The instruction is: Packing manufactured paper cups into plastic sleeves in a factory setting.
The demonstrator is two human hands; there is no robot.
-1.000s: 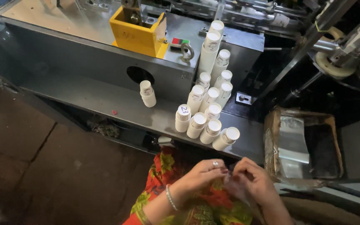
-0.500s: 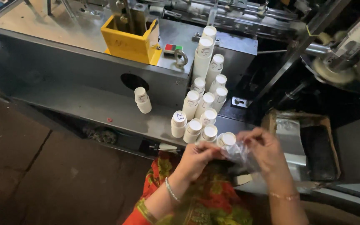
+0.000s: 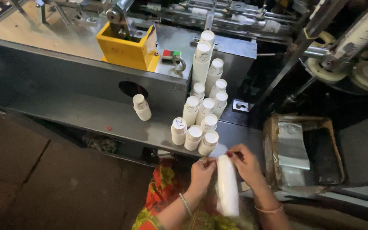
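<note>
- Left hand (image 3: 202,171) and right hand (image 3: 244,164): fingers pinched shut on the top end of a white stack of paper cups (image 3: 228,185), held upright below the surface's near edge.
- More white cup stacks (image 3: 201,123) crowd the grey metal surface (image 3: 86,119) near its right end.
- One short stack (image 3: 142,107) stands apart, left.
- A yellow box (image 3: 126,49) sits on the machine above.
- A brown carton (image 3: 303,151) with clear bags lies right.

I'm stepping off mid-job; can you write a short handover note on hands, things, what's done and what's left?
Left hand and right hand both pinch the top end of a tall white stack of paper cups in a clear plastic sleeve, held upright over the lap.
Done: that stack is sleeved.
Left: about a dozen white cup stacks stand unsleeved on the grey metal machine shelf; one short stack stands apart, left. Flat clear sleeves lie in the cardboard box, right.
</note>
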